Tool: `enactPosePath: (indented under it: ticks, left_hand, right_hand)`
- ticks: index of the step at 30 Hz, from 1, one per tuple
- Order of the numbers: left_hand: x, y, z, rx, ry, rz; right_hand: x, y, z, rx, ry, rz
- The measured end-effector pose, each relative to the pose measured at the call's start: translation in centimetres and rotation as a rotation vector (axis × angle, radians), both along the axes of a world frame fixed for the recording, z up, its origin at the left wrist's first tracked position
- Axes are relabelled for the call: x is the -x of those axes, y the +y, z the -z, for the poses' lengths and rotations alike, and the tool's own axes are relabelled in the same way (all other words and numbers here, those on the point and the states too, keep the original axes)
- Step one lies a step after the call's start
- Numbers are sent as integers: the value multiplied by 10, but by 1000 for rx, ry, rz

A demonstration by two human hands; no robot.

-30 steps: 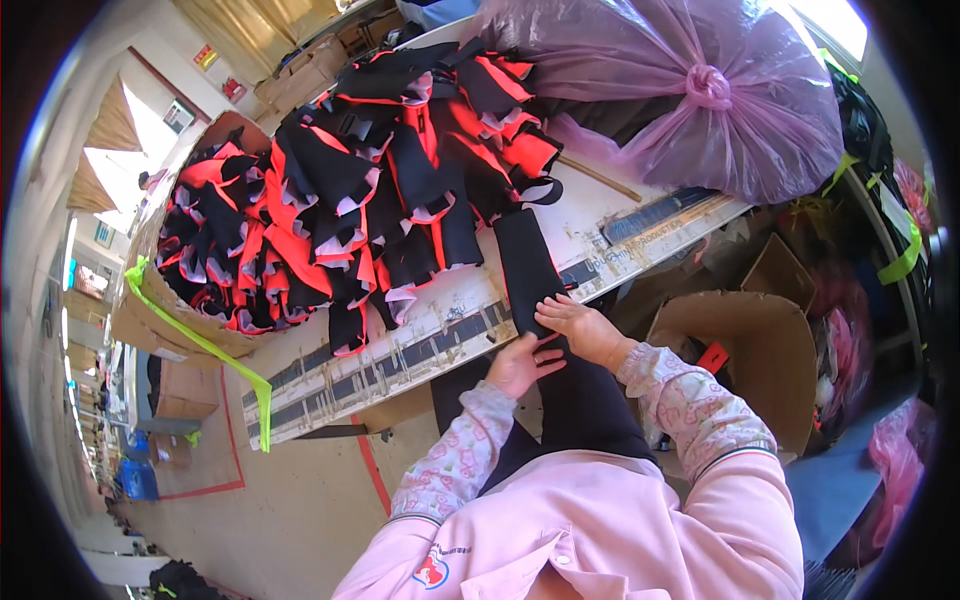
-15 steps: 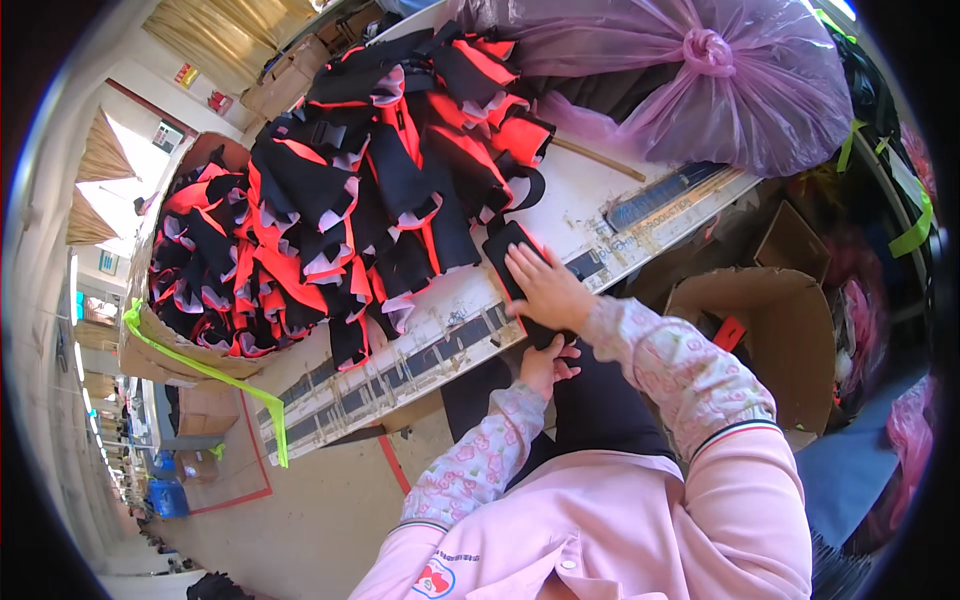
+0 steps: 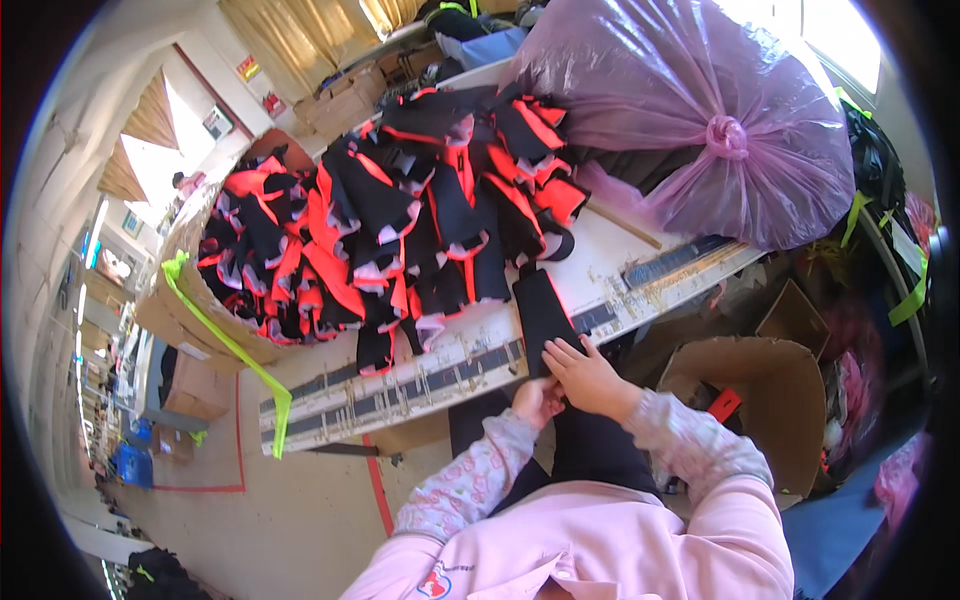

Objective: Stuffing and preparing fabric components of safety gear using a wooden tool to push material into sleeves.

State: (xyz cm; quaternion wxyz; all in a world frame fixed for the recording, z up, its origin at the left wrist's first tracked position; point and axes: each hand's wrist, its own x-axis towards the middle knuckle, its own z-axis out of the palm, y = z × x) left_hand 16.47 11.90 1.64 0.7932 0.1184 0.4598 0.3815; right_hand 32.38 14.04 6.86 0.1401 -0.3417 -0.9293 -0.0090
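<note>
A black fabric piece with an orange-red edge (image 3: 543, 308) lies across the front edge of the table, its lower end hanging toward my lap. My right hand (image 3: 592, 378) rests on that end, fingers stretched out and close together. Just to its left, my left hand (image 3: 538, 403) has its fingers curled at the piece's lower end, partly hidden by the right hand. Beyond them is a big heap of similar black and orange-red fabric pieces (image 3: 440, 215) with greyish undersides, spread over the table.
The worn white table (image 3: 480, 350) carries ruler-like strips along its front. A tied purple plastic bag (image 3: 690, 120) fills the back right, with a thin stick (image 3: 625, 225) before it. An open cardboard box (image 3: 760, 400) stands at right. A lime-green strap (image 3: 225, 345) hangs at left.
My right hand has slid down the fabric piece from its middle toward its near end, beside my left hand. The view has shifted, so the table sits lower in it.
</note>
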Motion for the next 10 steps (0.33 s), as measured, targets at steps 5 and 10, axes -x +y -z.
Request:
enactPosePath:
  ticks: [5, 10]
  left_hand:
    - [-38, -15, -33, -134, -13, 200]
    - [-39, -23, -75, -401, -250, 386]
  right_hand:
    - [-31, -36, -12, 27, 224, 282]
    - [-74, -5, -5, 552, 1372, 459]
